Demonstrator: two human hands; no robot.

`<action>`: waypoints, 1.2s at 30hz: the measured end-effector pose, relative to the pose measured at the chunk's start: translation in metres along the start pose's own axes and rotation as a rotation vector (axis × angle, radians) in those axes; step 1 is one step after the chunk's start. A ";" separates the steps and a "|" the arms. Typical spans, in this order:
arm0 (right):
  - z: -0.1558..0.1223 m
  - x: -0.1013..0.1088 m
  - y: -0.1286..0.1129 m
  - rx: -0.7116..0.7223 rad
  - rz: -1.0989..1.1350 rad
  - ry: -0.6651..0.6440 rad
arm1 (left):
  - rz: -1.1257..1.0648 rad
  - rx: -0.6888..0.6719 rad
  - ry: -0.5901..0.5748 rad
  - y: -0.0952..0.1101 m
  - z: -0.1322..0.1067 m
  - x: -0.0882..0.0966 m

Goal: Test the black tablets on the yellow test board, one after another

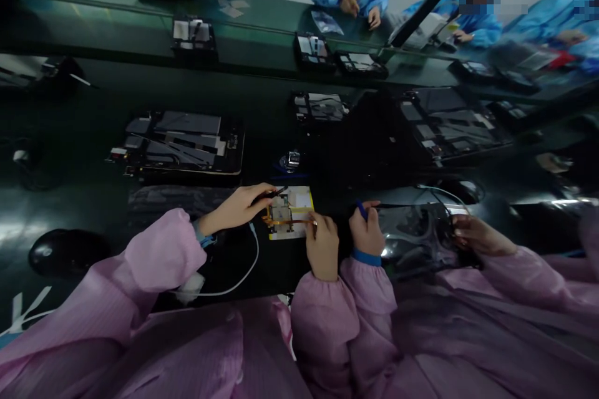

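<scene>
In front of me lies a small white-and-yellow panel (302, 197) with a circuit board on it. Across it runs an orange flex cable (292, 221). My left hand (238, 209) reaches in from the left, its fingers closed on dark tweezers (276, 192) whose tips are over the panel's upper part. At the panel's lower right, my right hand (322, 243) pinches the right end of the flex cable. Its fingertips partly hide that end. A blue wrist strap (208, 240) shows at my left cuff.
Close on my right, a co-worker's hands (367, 230) handle a glossy dark sheet (412, 237). Opened tablets (182, 143) are stacked beyond my left hand. A small shiny metal part (291, 161) lies behind the panel. A white cable (255, 255) curves below my left wrist, near a black mouse (65, 252).
</scene>
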State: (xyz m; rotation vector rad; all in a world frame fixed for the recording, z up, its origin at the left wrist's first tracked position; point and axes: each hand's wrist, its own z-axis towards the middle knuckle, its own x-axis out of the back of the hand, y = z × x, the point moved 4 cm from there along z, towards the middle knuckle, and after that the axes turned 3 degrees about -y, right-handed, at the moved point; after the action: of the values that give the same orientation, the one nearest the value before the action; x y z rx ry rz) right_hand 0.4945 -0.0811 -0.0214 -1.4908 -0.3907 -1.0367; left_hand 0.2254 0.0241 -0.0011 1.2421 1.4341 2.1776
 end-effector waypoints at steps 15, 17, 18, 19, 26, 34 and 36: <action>-0.027 -0.048 -0.091 0.055 0.198 -0.360 | 0.029 -0.056 0.057 0.005 -0.001 0.004; -0.036 -0.041 -0.085 0.026 0.010 -0.283 | 0.021 -0.060 0.070 0.008 -0.002 0.007; -0.039 -0.038 -0.084 0.020 -0.074 -0.231 | 0.025 -0.066 0.074 0.009 -0.002 0.008; -0.042 -0.035 -0.086 0.027 -0.134 -0.181 | 0.037 -0.076 0.082 0.010 -0.003 0.009; -0.017 -0.061 -0.107 0.211 -0.034 -0.152 | 0.337 -0.047 0.005 0.009 -0.004 0.002; 0.010 0.014 0.028 0.074 -0.073 0.140 | 0.322 -0.007 -0.082 0.003 -0.006 0.003; 0.010 0.014 0.035 0.068 -0.036 0.113 | 0.311 0.013 -0.090 0.000 -0.007 0.003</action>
State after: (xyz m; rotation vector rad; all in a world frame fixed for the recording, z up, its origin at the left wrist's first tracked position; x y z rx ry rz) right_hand 0.5322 -0.0847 -0.0309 -1.3623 -0.3702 -1.1201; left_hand 0.2182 0.0214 -0.0002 1.6399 1.2938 2.2701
